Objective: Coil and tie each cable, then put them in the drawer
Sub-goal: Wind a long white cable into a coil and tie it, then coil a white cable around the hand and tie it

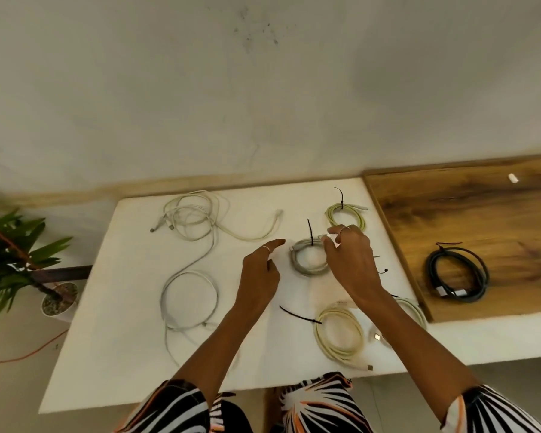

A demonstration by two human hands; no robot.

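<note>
A grey coiled cable (305, 266) lies mid-table on the white table (132, 307), with a black zip tie (310, 231) standing up from its far side. My right hand (352, 260) reaches over the coil's right side and pinches its upper edge near the tie. My left hand (260, 273) hovers just left of the coil with relaxed fingers, touching nothing. Tied yellowish coils lie at the back (345, 217) and at the front (341, 337). A loose white cable tangle (194, 218) and a single loose white cable (189, 295) lie to the left. No drawer is visible.
A tied black coil (456, 275) rests on the wooden surface (481, 214) to the right. Another pale coil (416, 310) is partly hidden by my right forearm. Spare black zip ties (382, 270) lie right of my right hand. A potted plant (22, 260) stands left of the table.
</note>
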